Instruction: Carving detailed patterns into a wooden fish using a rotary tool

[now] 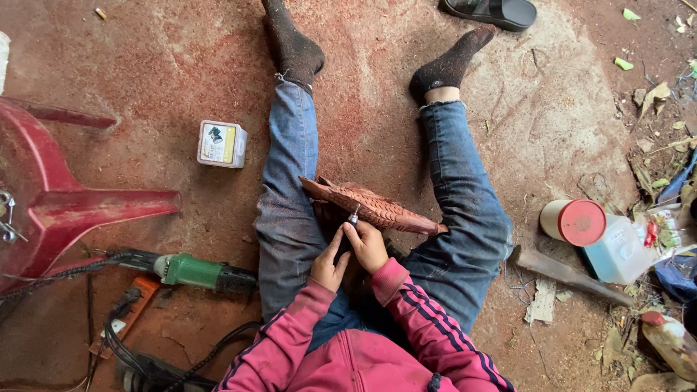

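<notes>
Carved fish [374, 207] lengthwise across lap

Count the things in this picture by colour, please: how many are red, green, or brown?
Red: 2, the plastic chair and the jar lid
Green: 1, the power tool
Brown: 1, the carved wooden fish at both hands, left, right
Total: 4

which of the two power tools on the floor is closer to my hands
The green-bodied power tool, lying beside the left leg, is closer to the left hand. The black power tool lies farther off, by the frame's bottom edge.
</notes>
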